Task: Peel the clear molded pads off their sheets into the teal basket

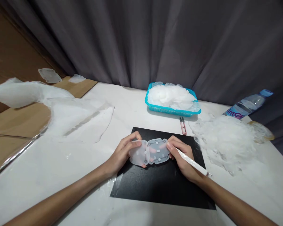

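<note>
A translucent frosted plastic piece (158, 151), made of two scalloped panels side by side, is held up over a black mat (155, 188). Small slots, dots and raised lines show on its right panel. My left hand (127, 147) is closed on the left edge, thumb on top and fingers showing through from behind. At the right edge my right hand (180, 152) pinches the piece between thumb and fingers. A white pen-like tool (193, 163) also rests in my right hand, its end pointing back along the forearm; its front tip is hidden.
Beyond the mat stands a blue basket (172, 112) heaped with translucent pieces. Pink-handled thread snips (183, 126) lie before it. To the right are a pile of clear plastic scraps (228, 138) and a tilted water bottle (247, 105). Plastic bags (68, 116) and cardboard (21, 122) lie left.
</note>
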Demonstrator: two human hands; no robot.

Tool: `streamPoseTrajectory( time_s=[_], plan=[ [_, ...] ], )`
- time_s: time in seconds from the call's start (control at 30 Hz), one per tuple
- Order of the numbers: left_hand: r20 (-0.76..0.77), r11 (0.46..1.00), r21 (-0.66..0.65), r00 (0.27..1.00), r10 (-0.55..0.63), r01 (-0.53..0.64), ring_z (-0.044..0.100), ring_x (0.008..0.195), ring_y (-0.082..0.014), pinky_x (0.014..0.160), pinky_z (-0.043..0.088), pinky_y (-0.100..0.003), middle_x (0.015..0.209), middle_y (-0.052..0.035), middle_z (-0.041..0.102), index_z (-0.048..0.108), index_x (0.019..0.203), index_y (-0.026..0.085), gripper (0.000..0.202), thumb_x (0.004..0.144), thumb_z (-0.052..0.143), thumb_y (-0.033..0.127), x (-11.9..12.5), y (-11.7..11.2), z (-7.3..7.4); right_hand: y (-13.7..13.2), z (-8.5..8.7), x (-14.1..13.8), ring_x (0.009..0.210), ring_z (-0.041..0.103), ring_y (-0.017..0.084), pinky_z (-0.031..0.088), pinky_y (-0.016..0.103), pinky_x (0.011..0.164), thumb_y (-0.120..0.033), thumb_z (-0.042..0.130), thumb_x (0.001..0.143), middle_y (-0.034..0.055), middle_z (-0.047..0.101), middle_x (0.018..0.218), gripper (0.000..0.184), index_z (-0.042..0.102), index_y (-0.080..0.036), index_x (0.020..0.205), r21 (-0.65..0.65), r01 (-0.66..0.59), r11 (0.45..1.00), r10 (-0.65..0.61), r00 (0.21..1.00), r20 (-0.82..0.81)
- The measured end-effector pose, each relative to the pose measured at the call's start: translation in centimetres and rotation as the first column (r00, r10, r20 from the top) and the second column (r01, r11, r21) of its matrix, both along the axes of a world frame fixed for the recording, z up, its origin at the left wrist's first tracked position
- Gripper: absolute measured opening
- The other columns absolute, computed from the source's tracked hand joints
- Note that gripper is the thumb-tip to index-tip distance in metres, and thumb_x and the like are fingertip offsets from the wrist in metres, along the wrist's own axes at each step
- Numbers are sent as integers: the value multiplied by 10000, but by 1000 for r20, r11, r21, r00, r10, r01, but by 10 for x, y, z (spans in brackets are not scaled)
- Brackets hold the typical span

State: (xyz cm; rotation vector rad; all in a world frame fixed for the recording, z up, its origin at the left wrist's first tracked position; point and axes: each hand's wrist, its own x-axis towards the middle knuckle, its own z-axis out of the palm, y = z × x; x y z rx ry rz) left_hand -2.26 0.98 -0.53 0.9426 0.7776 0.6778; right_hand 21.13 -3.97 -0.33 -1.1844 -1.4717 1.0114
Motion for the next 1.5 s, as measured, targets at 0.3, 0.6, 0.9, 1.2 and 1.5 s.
streamPoseTrajectory(
  time_s=[0.3, 0.6, 0.9, 1.2, 1.5],
  plan=[
    [189, 1000, 6, 982, -18, 17, 778, 754, -338, 480, 607, -376, 963, -161, 803, 427, 760, 194, 204, 873, 577, 274, 1, 2, 3, 1, 1, 2, 664, 499, 127, 409, 270, 588, -413, 569, 1018, 7, 531, 749, 433, 607, -181, 655, -11, 12, 1000, -12, 998, -67],
    [199, 1000, 5, 980, -26, 26, 788, 784, -338, 497, 612, -348, 969, -173, 805, 496, 775, 167, 187, 866, 615, 278, 5, 2, 11, -2, 1, 1, 436, 521, 71, 410, 233, 392, -470, 620, 983, -10, 559, 717, 383, 729, -167, 777, -130, 32, 991, -51, 988, -147],
    [159, 997, 14, 984, -80, 78, 778, 837, -320, 574, 644, -378, 978, -147, 788, 629, 862, 140, 133, 919, 601, 256, 2, 2, 1, 2, 2, -2, 442, 647, 86, 511, 193, 310, -482, 725, 901, 24, 594, 914, 324, 790, -165, 883, -228, 36, 973, -99, 958, -269],
    [12, 976, 118, 983, -184, 181, 735, 698, -230, 652, 607, -329, 881, -132, 799, 790, 935, 103, 259, 934, 585, 262, 0, 3, 3, 2, -1, -1, 451, 667, 96, 519, 187, 307, -455, 740, 897, 24, 595, 930, 291, 801, -173, 861, -232, 6, 973, -77, 952, -295],
    [-160, 934, 287, 972, -173, 214, 737, 857, -230, 746, 568, -277, 953, -111, 816, 847, 1010, 156, 295, 936, 583, 266, -4, 6, 4, 7, -7, 3, 433, 652, 101, 508, 194, 341, -433, 743, 903, 8, 626, 786, 285, 798, -161, 839, -211, -56, 976, -25, 933, -359]
  ],
)
